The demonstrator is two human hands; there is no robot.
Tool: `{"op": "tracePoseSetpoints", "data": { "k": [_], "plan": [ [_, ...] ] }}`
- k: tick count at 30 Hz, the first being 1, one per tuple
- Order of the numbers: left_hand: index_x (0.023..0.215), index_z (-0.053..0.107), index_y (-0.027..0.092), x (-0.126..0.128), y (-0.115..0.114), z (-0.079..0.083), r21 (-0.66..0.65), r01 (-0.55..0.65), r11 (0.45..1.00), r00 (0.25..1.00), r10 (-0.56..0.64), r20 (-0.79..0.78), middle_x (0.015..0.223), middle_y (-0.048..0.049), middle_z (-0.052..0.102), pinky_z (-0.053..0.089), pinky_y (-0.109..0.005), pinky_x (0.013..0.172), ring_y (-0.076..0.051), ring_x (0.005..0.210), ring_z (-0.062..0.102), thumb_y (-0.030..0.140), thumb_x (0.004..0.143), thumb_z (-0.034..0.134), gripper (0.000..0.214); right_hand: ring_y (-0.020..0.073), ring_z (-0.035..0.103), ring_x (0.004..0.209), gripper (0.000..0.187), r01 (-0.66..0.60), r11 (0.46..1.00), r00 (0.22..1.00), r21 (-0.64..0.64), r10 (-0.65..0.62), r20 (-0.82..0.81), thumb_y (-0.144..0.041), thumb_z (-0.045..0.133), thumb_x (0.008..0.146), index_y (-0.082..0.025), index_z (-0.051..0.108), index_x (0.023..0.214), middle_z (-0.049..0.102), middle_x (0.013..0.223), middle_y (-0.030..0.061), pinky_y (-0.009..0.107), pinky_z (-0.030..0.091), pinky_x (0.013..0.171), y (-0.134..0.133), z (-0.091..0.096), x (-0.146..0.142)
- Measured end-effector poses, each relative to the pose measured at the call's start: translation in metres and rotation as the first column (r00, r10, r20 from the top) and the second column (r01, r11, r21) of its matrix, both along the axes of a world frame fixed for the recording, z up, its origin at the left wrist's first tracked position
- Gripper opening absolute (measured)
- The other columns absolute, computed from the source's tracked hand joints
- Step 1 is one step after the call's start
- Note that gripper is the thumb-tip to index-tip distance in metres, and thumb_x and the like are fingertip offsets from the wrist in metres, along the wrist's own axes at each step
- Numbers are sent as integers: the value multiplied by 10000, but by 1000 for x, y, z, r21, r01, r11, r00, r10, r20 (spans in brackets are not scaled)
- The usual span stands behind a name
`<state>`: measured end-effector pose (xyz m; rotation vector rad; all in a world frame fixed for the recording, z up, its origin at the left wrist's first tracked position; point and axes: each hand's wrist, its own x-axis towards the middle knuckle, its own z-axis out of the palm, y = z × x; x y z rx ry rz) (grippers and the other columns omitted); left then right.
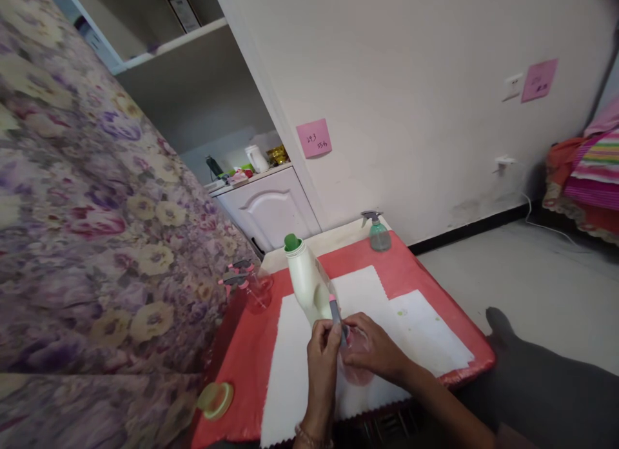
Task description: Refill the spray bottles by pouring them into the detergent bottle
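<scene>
A clear pink spray bottle (358, 374) is held low over the table, in front of me. My right hand (374, 347) is closed around its body near the neck. The fingers of my left hand (323, 346) pinch the grey and pink spray head (335, 312) at the bottle's top. Whether the head is screwed on tight cannot be seen, as fingers cover the neck. Just behind my left hand stands a large pale green detergent jug (305, 278) with its mouth uncapped and something green showing in the opening.
White sheets (286, 365) lie on a red-covered table (244, 378). A green spray bottle (380, 237) stands at the far right corner, pink spray bottles (258, 293) at the left. A yellow-green lid (216, 400) lies front left. A floral curtain (120, 242) hangs on the left.
</scene>
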<state>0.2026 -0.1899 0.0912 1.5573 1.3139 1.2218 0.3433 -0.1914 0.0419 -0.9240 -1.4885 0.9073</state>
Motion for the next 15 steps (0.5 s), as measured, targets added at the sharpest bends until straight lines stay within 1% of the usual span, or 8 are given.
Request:
{"op": "tracePoseSetpoints", "data": {
  "k": [8,12,15],
  "plan": [
    [1001,680,189,-12,-10,-8,0,114,993,993,-114,26,1038,-62,694,463,-332,910,-231,987,617,501,936,457,389,305,576,1086,633,-5,999,997,-36,8,72,-194,805,578,-221,612,1180,614,1124,75,441,458,972,-5,-16,4],
    [1089,682,198,-20,-9,-17,-27,168,985,986,-167,21,1157,-73,694,419,-362,1028,-248,1119,604,461,905,539,351,309,548,1133,753,31,998,991,-54,-24,132,-147,795,550,-228,560,1261,585,1193,88,465,440,1003,-5,-33,4],
    [1162,671,210,-28,-8,-27,-70,234,970,972,-232,27,1225,-79,688,413,-389,1059,-271,1183,592,447,861,614,388,332,512,1179,846,58,992,979,-110,-35,200,-142,806,518,-211,520,1311,558,1250,116,499,414,1032,-6,-42,7]
  ]
}}
